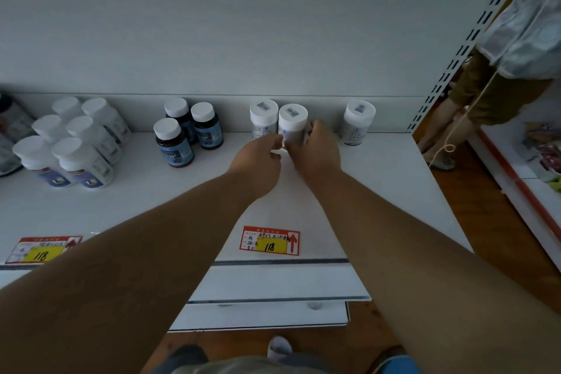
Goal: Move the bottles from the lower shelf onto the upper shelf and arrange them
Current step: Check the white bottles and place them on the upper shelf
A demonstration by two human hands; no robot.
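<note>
On the white upper shelf (379, 179) a white bottle (293, 123) stands upright near the back wall. My right hand (315, 150) grips its right side and my left hand (261, 158) pinches its lower left side. A matching white bottle (263, 115) stands touching it on the left. A third white bottle (358, 123) stands apart to the right. The lower shelves (273, 282) show only their front edges below my arms.
Three dark bottles with white caps (188, 133) stand left of my hands, and several white bottles (73, 143) farther left. Red price tags (270, 241) sit on the shelf's front edge. Another person (501, 70) stands at the right by a slotted upright (461, 51).
</note>
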